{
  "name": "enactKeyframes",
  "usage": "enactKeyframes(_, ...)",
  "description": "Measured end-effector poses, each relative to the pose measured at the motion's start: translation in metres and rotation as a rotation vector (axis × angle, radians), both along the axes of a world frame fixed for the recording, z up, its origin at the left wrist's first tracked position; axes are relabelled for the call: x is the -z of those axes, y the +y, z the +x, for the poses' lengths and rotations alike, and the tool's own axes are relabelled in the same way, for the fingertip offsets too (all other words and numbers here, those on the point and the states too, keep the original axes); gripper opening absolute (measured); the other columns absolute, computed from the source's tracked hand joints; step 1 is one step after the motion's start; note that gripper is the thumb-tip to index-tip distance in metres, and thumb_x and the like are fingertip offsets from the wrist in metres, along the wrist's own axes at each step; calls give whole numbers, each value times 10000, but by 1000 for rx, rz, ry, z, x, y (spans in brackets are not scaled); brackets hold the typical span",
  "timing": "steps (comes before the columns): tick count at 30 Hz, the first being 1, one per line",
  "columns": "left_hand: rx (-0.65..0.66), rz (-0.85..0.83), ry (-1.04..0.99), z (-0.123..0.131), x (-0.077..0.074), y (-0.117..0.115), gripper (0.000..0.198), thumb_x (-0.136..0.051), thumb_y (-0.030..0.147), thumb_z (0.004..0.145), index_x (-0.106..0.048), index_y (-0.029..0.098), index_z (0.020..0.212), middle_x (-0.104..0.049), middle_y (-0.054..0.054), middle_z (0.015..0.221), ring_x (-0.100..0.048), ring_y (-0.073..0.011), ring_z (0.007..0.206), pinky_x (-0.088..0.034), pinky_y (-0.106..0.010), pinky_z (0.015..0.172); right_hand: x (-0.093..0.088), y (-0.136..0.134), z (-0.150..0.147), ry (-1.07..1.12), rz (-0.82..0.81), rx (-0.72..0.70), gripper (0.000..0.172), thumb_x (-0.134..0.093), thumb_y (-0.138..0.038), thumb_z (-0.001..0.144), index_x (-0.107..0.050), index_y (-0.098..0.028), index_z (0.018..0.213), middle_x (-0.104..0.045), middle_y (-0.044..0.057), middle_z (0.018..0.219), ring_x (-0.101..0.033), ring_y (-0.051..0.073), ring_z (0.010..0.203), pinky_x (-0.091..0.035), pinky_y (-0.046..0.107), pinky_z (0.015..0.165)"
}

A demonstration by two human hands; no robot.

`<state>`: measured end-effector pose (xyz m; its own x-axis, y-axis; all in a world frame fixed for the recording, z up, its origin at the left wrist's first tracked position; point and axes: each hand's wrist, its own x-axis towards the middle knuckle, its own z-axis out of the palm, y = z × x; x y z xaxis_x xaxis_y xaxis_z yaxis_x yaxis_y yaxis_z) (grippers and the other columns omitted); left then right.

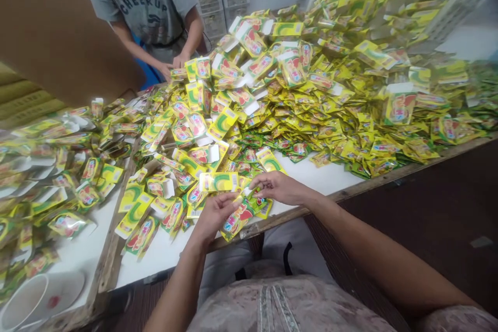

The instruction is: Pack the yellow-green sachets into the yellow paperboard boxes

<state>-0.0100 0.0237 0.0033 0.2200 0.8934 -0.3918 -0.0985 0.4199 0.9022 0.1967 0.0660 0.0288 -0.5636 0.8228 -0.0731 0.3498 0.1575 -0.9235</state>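
My left hand (213,215) is closed around a small yellow and green carton (236,222), its thumb and fingers near the open end. The carton is tilted, with its red fruit picture facing up, over the table's front edge. At that end my right hand (280,188) pinches a small green sachet (257,202). Whether the sachet is partly inside the carton I cannot tell. Just beyond my fingers lies another yellow carton (218,182) on its side.
Heaped yellow sachets (330,119) and loose cartons (198,124) cover much of the white tabletop (330,174), edged by a wooden strip (112,238). More cartons lie at left, near a white mug (42,295). Across the table a person in a grey shirt (150,10) works with both hands.
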Motion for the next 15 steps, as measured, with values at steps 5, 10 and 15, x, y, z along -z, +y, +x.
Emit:
enactKeyframes(5,24,37,-42,-2,-2,-4,455,-776,386,616,-694,129,982,-716,-58,751,-642,-178,682,-492,-278,676,12,0,-5,15,-1,169,206,-652,-348,698,-625,-147,664,-526,-38,531,-448,95,515,-326,213,501)
enactKeyframes(10,10,35,4,2,0,-5,467,-800,400,566,-704,126,932,-685,-34,640,-622,-168,616,-487,-266,614,14,-3,-16,-63,104,200,81,-651,-234,682,-620,-162,660,-480,-61,514,-429,83,510,-303,204,498)
enactKeyframes(15,-14,34,0,4,1,-4,466,-793,428,563,-714,122,906,-677,-32,622,-607,-157,588,-466,-246,575,14,-12,-26,109,-40,286,211,-646,-190,662,-593,-172,865,-558,-42,621,-521,107,567,-388,214,541)
